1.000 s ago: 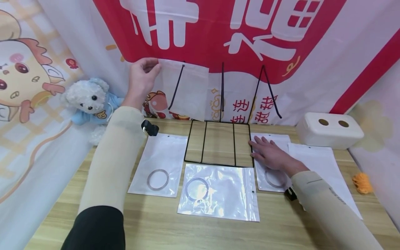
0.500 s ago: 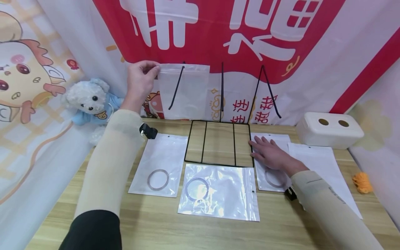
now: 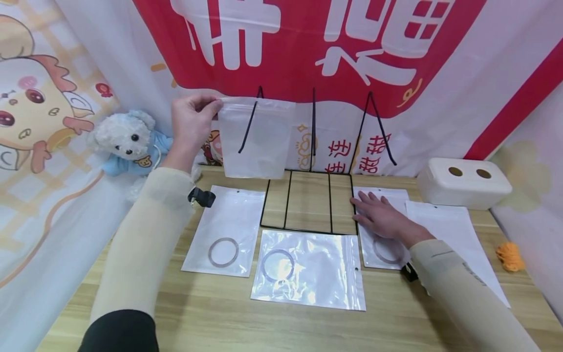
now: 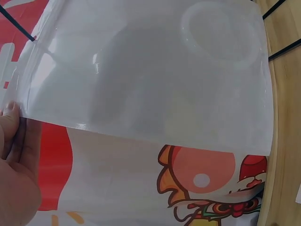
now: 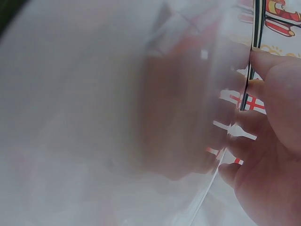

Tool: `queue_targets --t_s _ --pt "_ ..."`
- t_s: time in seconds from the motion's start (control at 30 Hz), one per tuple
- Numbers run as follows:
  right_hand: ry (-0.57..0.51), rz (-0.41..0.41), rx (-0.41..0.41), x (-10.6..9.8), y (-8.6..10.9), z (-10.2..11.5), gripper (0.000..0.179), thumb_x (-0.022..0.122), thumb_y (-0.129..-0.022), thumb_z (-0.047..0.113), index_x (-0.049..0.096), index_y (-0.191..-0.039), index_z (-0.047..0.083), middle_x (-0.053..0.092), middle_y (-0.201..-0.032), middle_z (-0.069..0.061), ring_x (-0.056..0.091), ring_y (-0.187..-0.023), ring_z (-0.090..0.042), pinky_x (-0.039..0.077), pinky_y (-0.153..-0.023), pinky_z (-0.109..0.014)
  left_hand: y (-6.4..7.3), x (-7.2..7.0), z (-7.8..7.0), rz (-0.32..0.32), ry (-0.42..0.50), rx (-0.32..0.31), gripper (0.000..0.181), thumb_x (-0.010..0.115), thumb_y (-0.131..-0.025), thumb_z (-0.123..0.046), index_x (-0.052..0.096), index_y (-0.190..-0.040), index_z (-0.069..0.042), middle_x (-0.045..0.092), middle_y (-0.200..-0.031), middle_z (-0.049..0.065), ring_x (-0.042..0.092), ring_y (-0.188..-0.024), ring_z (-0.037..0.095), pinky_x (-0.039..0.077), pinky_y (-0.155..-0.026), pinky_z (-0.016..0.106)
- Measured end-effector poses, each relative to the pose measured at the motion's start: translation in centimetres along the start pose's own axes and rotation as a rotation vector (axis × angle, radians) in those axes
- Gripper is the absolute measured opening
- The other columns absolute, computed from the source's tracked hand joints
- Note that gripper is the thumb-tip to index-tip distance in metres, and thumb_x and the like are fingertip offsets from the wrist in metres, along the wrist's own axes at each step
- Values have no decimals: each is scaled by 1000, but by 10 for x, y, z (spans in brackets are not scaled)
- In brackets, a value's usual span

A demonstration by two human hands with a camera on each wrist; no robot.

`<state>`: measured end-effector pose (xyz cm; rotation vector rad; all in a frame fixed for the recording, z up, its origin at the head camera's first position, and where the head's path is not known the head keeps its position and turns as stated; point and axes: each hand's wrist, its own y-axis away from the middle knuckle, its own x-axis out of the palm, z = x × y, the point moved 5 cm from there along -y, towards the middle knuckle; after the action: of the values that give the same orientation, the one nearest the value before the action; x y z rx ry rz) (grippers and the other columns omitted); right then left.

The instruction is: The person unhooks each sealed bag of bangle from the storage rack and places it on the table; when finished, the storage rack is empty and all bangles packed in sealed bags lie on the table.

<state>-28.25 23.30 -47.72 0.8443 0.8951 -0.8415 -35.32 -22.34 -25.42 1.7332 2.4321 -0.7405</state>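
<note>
My left hand (image 3: 191, 122) pinches the upper left corner of a translucent zip bag (image 3: 270, 142). The bag hangs on the left hook (image 3: 249, 124) of a black wire rack (image 3: 331, 205). In the left wrist view, thumb and fingers grip the edge near the seal, and a faint ring (image 4: 189, 33) shows in the bag (image 4: 141, 84). My right hand (image 3: 380, 215) lies with fingers extended at the right side of the rack's base, over another zip bag (image 3: 398, 195). Close up in the right wrist view, a blurred bag covers much of the picture beside the hand (image 5: 277, 132).
On the wooden table (image 3: 220, 318) lie a zip bag with a ring (image 3: 202, 244) at left and another (image 3: 325, 274) in front. A white bag (image 3: 457, 244), a white box with two holes (image 3: 462, 186) and orange yarn (image 3: 510, 257) are at right. A plush bear (image 3: 132, 142) sits at left.
My left hand has moved down and slightly left with the bag's corner. The bag hangs lower and its top edge is more level. The right hand stays in place.
</note>
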Motion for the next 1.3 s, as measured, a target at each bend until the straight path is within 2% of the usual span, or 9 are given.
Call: queue_targets --t_s 0.2,0.37,0.6,0.83,1.03,1.17,1.3 --pt "12 -9 -3 -1 -2 1 65 48 -115 40 30 -172 14 12 -181 -22 5 -167 -51 -1 -135 -70 13 -11 1 -21 30 39 30 77 -101 -31 83 -125 -15 80 -119 6 73 -98 11 63 -96 21" --pt "10 -8 -3 -1 -3 1 65 49 -115 40 30 -172 14 12 -181 -22 5 -167 -51 -2 -135 -70 26 -20 1 -24 64 65 25 79 -99 -28 84 -119 -14 80 -110 1 72 -92 10 62 -88 16" --pt "24 -12 -6 0 -3 -1 66 48 -115 42 30 -172 14 12 -181 -22 6 -167 -51 -2 -134 -70 43 -31 2 -14 47 74 25 81 -98 -27 85 -116 -11 80 -100 -7 71 -88 14 61 -82 15" --pt "15 -9 -5 0 -4 -1 66 49 -115 42 30 -171 14 12 -181 -22 5 -167 -51 -3 -134 -70 60 -41 3 -2 63 66 23 82 -98 -23 85 -114 -7 80 -96 -9 72 -84 10 62 -80 13" --pt "15 -10 -7 0 -3 0 65 48 -115 42 31 -171 14 12 -181 -22 6 -167 -51 -2 -134 -70 75 -49 -2 11 74 132 21 82 -97 -17 84 -110 0 78 -88 -18 72 -78 7 62 -77 13" --pt "8 -9 -9 0 -2 1 65 49 -115 42 32 -171 14 12 -181 -22 6 -167 -51 -2 -134 -70 85 -54 -6 13 79 176 17 83 -96 -14 85 -106 0 79 -87 -17 72 -76 6 62 -76 13" --pt "10 -7 -9 -1 0 2 65 49 -115 42 31 -171 13 12 -181 -22 5 -166 -52 -2 -134 -71 94 -60 -10 15 97 194 11 82 -95 -7 85 -102 2 79 -85 -16 73 -74 4 62 -74 13"
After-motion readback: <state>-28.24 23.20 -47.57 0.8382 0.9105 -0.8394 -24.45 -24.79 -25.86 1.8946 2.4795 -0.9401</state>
